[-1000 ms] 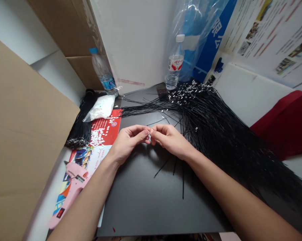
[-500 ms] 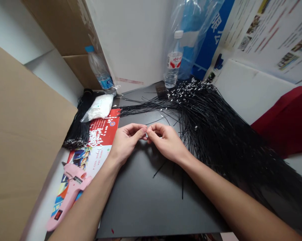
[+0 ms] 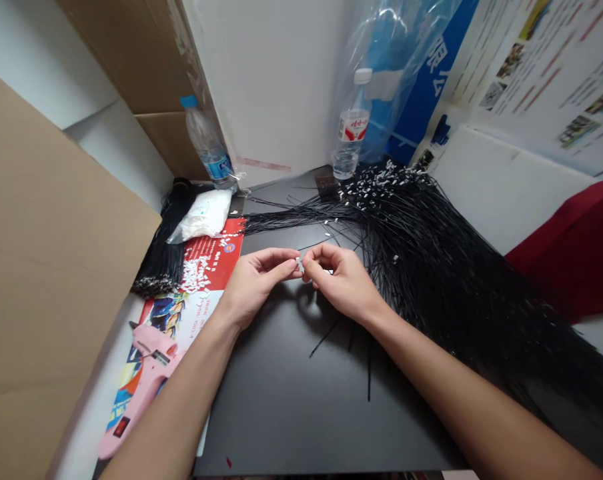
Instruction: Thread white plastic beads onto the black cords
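My left hand (image 3: pixel 254 280) is closed in a pinch above the dark table, and a tiny white piece (image 3: pixel 298 260) shows at its fingertips. Just beside it my right hand (image 3: pixel 344 283) also pinches with thumb and forefinger. What sits between those right fingers is too small to make out. A narrow gap separates the two sets of fingertips. To the right of my hands spreads a large heap of thin black cords (image 3: pixel 431 267), many tipped with small white pieces. Similar loose white pieces (image 3: pixel 195 275) lie on the red and white printed sheet (image 3: pixel 221 260) at my left.
A pink glue gun (image 3: pixel 149 387) lies by my left forearm. Behind it are a bag of white pieces (image 3: pixel 204 213) and a black cord bundle (image 3: pixel 156 267). Two water bottles, one blue-capped (image 3: pixel 206 143) and one white-capped (image 3: pixel 351 127), stand at the back. Cardboard (image 3: pixel 56 267) borders the left.
My fingertips, which were touching, are now slightly apart, and the white piece at the left fingertips has come into sight. The whole view has shifted a little.
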Available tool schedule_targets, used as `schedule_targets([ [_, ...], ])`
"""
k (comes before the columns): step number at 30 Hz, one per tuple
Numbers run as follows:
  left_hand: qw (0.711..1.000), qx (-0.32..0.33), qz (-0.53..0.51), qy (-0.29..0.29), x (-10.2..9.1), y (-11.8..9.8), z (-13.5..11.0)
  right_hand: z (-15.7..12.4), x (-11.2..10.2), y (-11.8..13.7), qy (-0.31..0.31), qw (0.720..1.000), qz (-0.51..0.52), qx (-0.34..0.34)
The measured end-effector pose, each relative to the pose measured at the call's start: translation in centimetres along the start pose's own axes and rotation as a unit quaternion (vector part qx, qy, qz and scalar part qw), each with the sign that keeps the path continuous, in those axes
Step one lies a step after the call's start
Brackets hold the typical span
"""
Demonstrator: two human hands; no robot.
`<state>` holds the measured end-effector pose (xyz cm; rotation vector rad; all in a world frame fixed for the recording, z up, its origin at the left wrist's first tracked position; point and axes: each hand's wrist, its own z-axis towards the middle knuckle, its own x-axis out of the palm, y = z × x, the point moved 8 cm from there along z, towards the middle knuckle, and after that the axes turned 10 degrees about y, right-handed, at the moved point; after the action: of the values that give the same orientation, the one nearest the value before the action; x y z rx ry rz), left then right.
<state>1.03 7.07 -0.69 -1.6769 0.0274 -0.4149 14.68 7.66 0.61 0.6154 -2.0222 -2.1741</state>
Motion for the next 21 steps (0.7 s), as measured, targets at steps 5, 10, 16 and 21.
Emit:
schedule_targets([
  [5, 0.999, 0.013, 0.05, -0.006, 0.2, -0.6, -0.1, -0.1, 0.1, 0.3, -0.001, 0.999, -0.032, -0.006],
  [10, 0.997, 0.033, 0.062, -0.017, 0.3, -0.7, -0.1, -0.3, 0.2, 0.6, -0.01, 0.998, -0.052, -0.019],
  [16, 0.994, 0.063, 0.079, -0.046, 0.5, -0.8, -0.2, -0.5, 0.2, 0.7, -0.042, 0.997, -0.064, -0.024],
  [21, 0.99, 0.076, 0.097, -0.062, 0.9, -1.2, -0.4, -0.7, 0.3, 0.8, -0.05, 0.996, -0.069, -0.033],
])
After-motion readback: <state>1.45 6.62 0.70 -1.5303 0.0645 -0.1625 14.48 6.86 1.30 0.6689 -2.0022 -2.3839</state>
